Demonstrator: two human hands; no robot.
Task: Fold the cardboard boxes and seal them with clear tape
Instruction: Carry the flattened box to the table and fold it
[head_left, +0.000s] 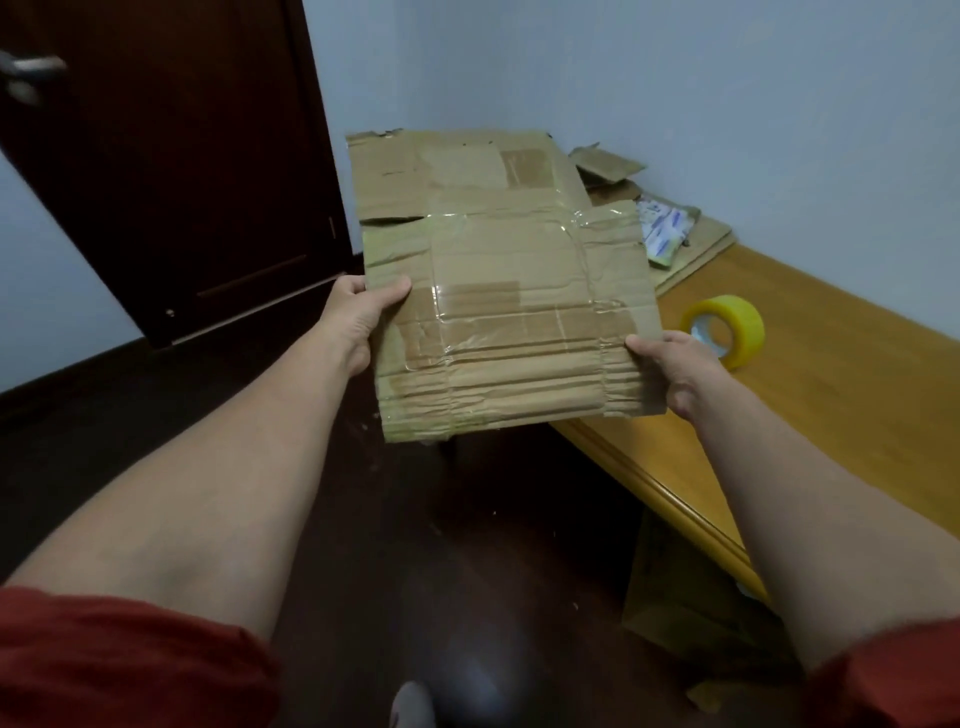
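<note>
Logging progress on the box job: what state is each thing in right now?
cardboard box: flattened, old tape on it, held up.
left hand: grips the box's left edge.
right hand: grips its right edge.
tape roll: on its rim on the table, untouched.
spare cardboard: lying flat at the table's far end.

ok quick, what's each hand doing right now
Left hand: grips the left edge of the flattened cardboard box.
Right hand: grips the box's right edge.
</note>
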